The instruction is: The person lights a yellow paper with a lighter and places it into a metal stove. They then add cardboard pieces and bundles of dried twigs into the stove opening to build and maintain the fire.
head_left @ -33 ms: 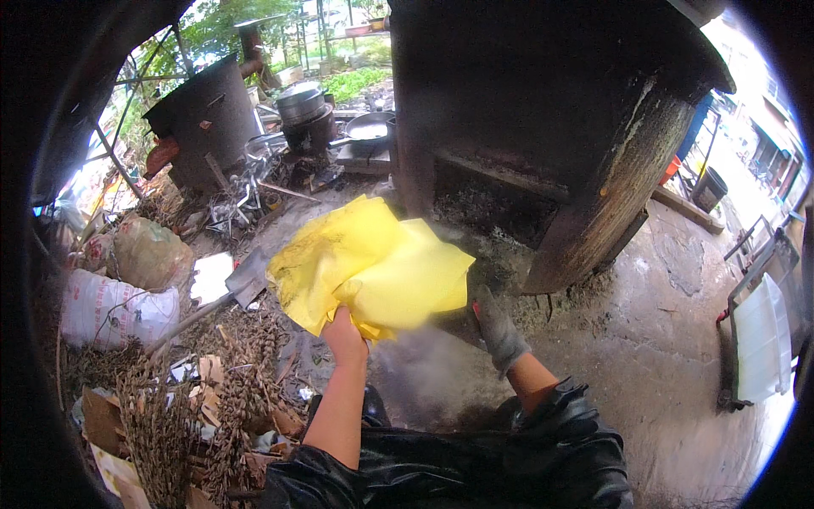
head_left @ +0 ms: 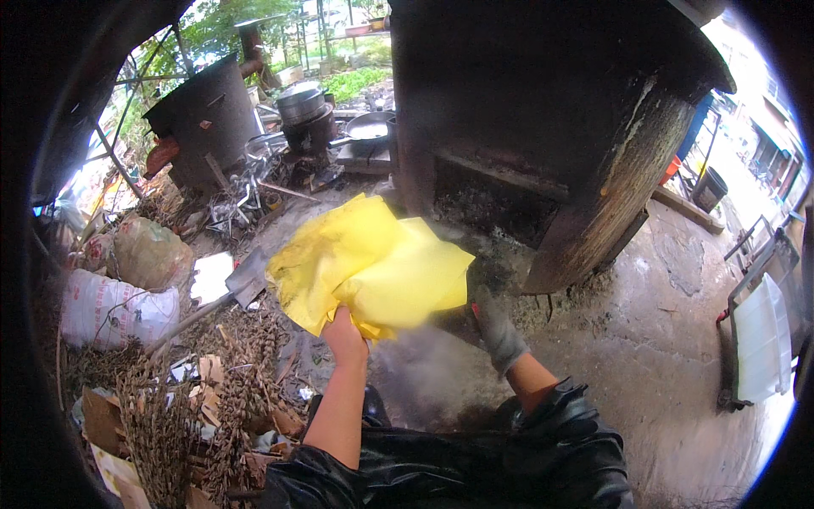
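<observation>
My bare left hand (head_left: 343, 332) grips the lower edge of a crumpled yellow plastic sheet (head_left: 373, 267) held up in front of me. My right hand (head_left: 493, 329) wears a grey glove and reaches up at the sheet's right edge. Its fingers are hidden behind the yellow plastic, so its grip is unclear. Pale smoke or dust (head_left: 424, 373) hangs over the ground below the sheet. Both forearms come out of black shiny sleeves (head_left: 475, 467).
A big soot-black stove (head_left: 551, 127) stands just ahead. Further left are a black drum (head_left: 203, 119), stacked pots (head_left: 301, 106) and a pan (head_left: 369, 127). Sacks (head_left: 119, 310), a shovel (head_left: 246, 276) and dry twigs (head_left: 186, 407) lie left. A white-panelled cart (head_left: 759, 339) stands right.
</observation>
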The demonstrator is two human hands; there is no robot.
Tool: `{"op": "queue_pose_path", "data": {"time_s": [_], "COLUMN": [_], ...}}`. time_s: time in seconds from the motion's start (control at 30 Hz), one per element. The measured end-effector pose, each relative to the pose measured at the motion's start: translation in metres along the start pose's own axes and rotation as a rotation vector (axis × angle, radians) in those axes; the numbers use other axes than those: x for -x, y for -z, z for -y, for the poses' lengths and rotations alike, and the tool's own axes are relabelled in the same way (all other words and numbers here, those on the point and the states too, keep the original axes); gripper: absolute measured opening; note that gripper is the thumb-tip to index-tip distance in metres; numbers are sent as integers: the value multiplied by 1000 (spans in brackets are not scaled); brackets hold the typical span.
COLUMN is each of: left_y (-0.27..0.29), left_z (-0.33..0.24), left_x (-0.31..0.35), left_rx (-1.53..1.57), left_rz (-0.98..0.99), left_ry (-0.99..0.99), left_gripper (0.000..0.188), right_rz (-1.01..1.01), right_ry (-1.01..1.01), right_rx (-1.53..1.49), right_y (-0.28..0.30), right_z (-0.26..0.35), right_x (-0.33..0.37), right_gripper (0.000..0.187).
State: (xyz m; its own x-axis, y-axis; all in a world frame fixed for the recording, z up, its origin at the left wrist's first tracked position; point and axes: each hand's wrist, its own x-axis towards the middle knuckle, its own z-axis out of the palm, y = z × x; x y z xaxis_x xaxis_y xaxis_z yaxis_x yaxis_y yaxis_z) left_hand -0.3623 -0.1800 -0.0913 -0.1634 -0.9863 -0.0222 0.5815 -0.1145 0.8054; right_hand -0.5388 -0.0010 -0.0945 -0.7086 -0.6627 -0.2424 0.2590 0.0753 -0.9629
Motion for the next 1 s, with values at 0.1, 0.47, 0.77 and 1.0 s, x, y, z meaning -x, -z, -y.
{"op": "queue_pose_path", "data": {"time_s": [0.1,0.47,0.77,1.0], "left_y": [-2,-14,-17,-22], "left_z": [-3,-9,-11,-18], "left_x": [2,15,18,26], "left_rx": [-54,3,34,-28], "left_rz": [-27,-59,-44,-71], "left_ry": [-15,-11,-47,-35], "left_gripper": [39,38,38,40], "right_rz": [27,102,40,14], "right_ry": [81,89,-19,-51], "right_rx": [-123,-82,-162,-225], "right_y": [-11,-12,-1,-11], "right_z": [7,16,-55,-23], "right_x": [12,27,-40,-12], "right_gripper": [51,62,59,50]}}
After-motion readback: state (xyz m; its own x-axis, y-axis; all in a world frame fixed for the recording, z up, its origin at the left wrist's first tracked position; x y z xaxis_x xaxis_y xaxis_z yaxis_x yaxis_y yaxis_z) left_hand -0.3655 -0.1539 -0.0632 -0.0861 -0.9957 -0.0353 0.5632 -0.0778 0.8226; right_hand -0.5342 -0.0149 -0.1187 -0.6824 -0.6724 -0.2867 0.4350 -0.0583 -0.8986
